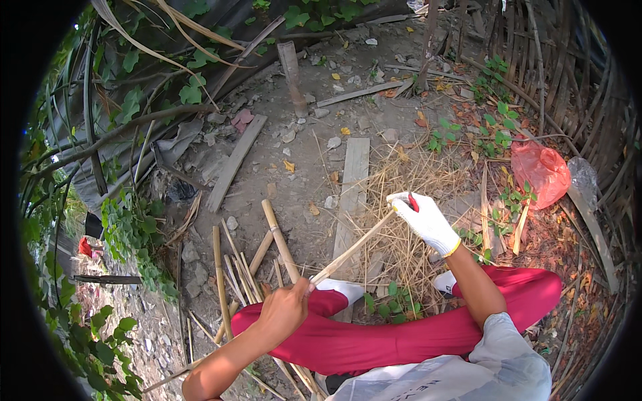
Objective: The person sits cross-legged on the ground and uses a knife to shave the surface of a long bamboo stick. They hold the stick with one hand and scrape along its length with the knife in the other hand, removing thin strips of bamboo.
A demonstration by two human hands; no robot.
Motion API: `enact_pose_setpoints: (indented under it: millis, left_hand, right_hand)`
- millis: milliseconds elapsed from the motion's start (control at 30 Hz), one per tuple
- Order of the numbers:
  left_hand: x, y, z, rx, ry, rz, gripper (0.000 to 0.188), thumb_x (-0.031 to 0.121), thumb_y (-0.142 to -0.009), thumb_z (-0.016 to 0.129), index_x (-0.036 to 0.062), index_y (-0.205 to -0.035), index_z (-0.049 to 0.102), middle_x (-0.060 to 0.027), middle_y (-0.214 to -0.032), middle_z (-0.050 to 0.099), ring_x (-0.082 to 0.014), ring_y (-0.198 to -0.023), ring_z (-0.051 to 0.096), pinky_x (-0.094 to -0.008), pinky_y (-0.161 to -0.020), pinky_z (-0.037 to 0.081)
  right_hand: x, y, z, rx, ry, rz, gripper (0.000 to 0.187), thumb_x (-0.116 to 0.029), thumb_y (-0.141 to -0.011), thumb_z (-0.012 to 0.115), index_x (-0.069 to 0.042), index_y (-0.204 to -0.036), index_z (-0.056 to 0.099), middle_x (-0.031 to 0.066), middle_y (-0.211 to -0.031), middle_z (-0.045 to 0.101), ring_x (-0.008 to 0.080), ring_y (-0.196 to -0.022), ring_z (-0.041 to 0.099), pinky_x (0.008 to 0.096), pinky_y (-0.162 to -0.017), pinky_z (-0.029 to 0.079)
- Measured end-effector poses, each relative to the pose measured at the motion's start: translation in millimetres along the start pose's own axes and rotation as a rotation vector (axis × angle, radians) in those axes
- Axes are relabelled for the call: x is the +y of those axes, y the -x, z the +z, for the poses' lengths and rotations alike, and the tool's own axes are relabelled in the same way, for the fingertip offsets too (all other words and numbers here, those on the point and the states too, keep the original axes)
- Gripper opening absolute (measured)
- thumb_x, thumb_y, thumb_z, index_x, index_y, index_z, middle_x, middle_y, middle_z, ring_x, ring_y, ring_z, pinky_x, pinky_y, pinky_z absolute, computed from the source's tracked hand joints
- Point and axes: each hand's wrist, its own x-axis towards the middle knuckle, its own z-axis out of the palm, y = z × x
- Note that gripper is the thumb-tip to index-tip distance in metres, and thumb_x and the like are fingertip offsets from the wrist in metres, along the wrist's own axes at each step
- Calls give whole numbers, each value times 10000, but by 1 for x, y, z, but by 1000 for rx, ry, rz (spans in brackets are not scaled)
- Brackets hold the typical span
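My bare left hand is closed round the near end of a pale bamboo strip, which slants up and away to the right over my lap. At the strip's far end is my right hand, in a white knitted glove with a yellow cuff edge. Its fingers are closed round a small tool with a red handle; the glove hides most of it, and I cannot make out its blade. Beneath the right hand lies a heap of thin straw-coloured shavings.
Several cut bamboo lengths lean beside my left leg. A grey plank lies ahead, another plank farther left. A wooden stake stands upright beyond. At right are a red plastic bag and a stick fence; leafy vines grow left.
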Motion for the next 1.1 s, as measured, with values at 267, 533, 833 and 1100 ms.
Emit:
enact_pose_setpoints:
  millis: [267, 533, 833, 1100]
  left_hand:
    - [-25, -62, -45, 170, -281, 178, 134, 140, -934, 663, 24, -869, 664, -173, -687, 643, -417, -635, 644, -502, -590, 497]
    - [3, -107, -42, 661, -255, 182, 148, 139, -915, 707, 66, -1035, 665, -134, -1034, 630, -322, -1119, 553, -527, -1041, 318]
    - [86, -13, 112, 1057, 586, 98, 265, -16, -915, 622, 11, -1150, 504, -145, -1159, 482, -261, -1114, 485, -401, -995, 390]
    - [81, 2, 156, 444, 961, -113, 203, 68, -926, 701, -20, -1078, 599, -139, -1000, 659, -218, -855, 651, -324, -761, 530]
  right_hand:
    - [0, 19, -1, -244, 137, 162, 429, -457, -954, 674, -50, -844, 752, 6, -644, 595, 80, -604, 472, 305, -575, 385]
    - [-4, 54, -15, -148, -477, 404, 258, -260, -952, 719, -3, -969, 704, 10, -700, 637, 35, -485, 455, 225, -431, 312]
    - [16, 128, -42, 56, -862, 539, 192, -147, -972, 680, 25, -1044, 638, 107, -754, 660, 68, -432, 456, 225, -386, 341]
    - [8, 197, -129, 345, -803, 372, 163, -115, -966, 615, 44, -994, 638, 108, -706, 636, 91, -399, 415, 254, -375, 345]
